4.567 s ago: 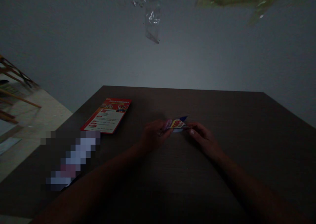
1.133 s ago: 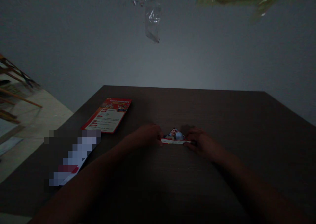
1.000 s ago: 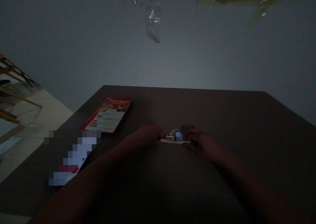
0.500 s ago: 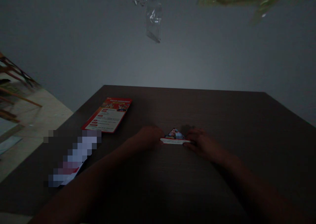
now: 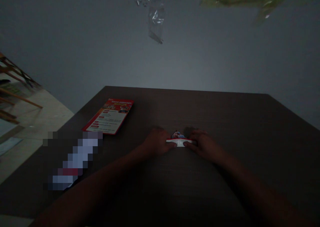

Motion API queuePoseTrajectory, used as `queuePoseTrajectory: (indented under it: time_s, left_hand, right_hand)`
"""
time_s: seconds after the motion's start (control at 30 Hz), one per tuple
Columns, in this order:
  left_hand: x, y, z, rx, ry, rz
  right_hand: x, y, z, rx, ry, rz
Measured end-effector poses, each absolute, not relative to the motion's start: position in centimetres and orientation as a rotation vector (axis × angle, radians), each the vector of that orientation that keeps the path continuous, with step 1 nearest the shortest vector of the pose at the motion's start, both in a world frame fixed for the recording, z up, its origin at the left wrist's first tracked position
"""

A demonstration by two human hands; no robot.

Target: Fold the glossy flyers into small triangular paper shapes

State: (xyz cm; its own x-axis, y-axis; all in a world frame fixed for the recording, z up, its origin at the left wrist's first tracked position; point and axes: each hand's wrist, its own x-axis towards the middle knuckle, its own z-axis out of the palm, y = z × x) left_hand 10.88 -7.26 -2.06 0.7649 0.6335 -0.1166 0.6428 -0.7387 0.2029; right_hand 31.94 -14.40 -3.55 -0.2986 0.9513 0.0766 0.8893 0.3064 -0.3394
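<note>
A small folded paper (image 5: 180, 143) lies between my two hands near the middle of the dark table. Its upper part is a printed triangle, with a red line and a white strip along the near side. My left hand (image 5: 160, 142) grips its left end, the thumb lying on the white strip. My right hand (image 5: 201, 142) holds the right end, with its thumb also on the strip and the fingers behind. In the dim light the fingertips of both hands are partly hidden.
To the left on the brown table (image 5: 200, 110) lies a stack of red and white printed leaflets (image 5: 108, 117). Nearer me is a blurred-out flat item (image 5: 77, 158). A grey wall (image 5: 200, 53) with a clear plastic bag (image 5: 156, 23) stands behind the table.
My left hand has moved slightly right and its thumb has come onto the white strip. Less of the paper shows between the hands. My right hand stays almost in place.
</note>
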Motion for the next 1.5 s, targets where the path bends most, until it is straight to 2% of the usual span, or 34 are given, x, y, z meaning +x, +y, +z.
queuePoseTrajectory:
  time_s: [0.73,1.17,1.5]
  left_hand:
    - [11.7,-7.5,-0.6,2.632,1.221,-0.180]
    - [10.2,-5.6,0.4,2.496,1.199,-0.446]
    - [8.5,-4.1,-0.5,2.342,1.138,-0.397]
  right_hand:
    - [30.5,-14.2,-3.2,-1.912,-2.208,0.180]
    - [31.5,-14.2,-2.1,-2.085,-2.092,0.436]
    - [33.1,-14.4,-2.0,-2.229,-1.919,0.683]
